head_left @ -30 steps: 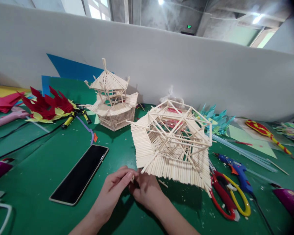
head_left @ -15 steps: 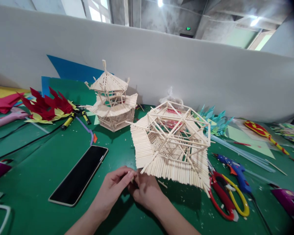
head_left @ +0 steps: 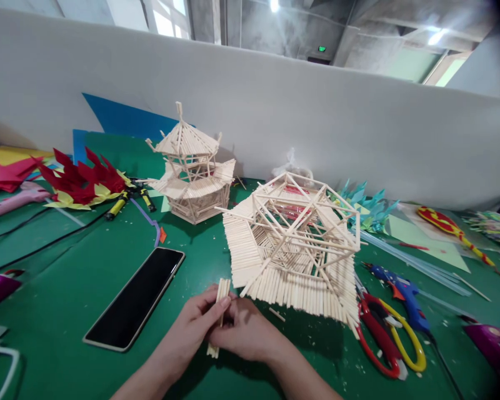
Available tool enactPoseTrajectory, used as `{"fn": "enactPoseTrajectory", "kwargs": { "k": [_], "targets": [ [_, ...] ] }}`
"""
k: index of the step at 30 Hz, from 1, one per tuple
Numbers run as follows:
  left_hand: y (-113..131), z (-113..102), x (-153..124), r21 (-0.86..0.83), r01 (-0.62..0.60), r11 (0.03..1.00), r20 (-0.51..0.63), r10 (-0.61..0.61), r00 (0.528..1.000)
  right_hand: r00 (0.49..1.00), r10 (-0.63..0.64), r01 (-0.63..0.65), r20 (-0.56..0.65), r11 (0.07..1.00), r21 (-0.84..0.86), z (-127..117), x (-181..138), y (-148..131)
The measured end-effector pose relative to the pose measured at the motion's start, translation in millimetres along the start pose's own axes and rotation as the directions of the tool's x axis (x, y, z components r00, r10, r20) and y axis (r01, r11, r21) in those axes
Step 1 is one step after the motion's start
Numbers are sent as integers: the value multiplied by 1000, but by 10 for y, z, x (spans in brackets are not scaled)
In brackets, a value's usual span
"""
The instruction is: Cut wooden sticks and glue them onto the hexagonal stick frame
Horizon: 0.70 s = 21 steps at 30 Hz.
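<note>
My grip is closed from both sides on a small stick bundle [head_left: 224,291], held just off the near left corner of the stick frame [head_left: 285,238]. My left hand [head_left: 196,321] lays its thumb along the face of the sticks, I think to press them flat and keep them side by side. My right hand [head_left: 252,333] is closed around them lower down, probably to steady the bottom ends; some of its fingers are hidden, so I can't tell how each 1 presses. The sticks stand nearly upright, both ends clear of my skin, which would let me see if they are even.

Just under the frame's near eave lies 1 loose stick piece [head_left: 277,314] on the worktop [head_left: 66,272]. To the right of the frame, the scissors [head_left: 377,328] and the blue glue gun [head_left: 402,286] lie with their handles towards my side, likely for easy reach. To its left is my phone [head_left: 135,300], dark-screened and apart from the sticks. Behind and left of the frame stands the roofed pavilion [head_left: 191,191], in plain sight, perhaps as something to compare against
</note>
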<state>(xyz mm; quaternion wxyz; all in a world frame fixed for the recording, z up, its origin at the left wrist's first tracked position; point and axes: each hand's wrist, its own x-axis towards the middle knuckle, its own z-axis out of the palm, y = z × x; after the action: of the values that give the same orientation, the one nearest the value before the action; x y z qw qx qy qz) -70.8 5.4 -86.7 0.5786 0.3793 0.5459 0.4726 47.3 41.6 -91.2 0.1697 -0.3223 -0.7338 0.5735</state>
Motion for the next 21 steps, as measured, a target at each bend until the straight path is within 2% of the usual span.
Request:
{"fn": "enactPoseTrajectory", "kwargs": {
  "k": [3, 6, 11, 14, 17, 19, 21],
  "targets": [
    [-29, 37, 27, -106, 75, 991, -20, -78, 997, 998, 59, -59, -24, 998, 8, 15, 9, 39],
    [-50, 37, 88, -183, 129, 975, -42, -139, 989, 989, 101, -108, -110, 992, -62, 24, 0, 75],
    [-69, 27, 186, -174, 187, 967, -38, -197, 980, 965, 98, -159, -243, 956, -245, 17, -24, 61],
    [-94, 24, 219, -71, 193, 979, -39, -196, 980, 962, 92, -178, -256, 925, -335, 11, -33, 60],
    [-106, -12, 235, 116, 153, 981, -47, -149, 988, 962, 75, -182, -263, 894, -410, -3, -53, 84],
    [-90, -63, 256, 288, 89, 953, -63, -74, 995, 961, 61, -183, -271, 873, -452, -24, -94, 99],
    [-62, -124, 300, 495, -4, 869, -74, 46, 996, 960, 50, -182, -274, 857, -482, -56, -175, 101]
  ]
}}
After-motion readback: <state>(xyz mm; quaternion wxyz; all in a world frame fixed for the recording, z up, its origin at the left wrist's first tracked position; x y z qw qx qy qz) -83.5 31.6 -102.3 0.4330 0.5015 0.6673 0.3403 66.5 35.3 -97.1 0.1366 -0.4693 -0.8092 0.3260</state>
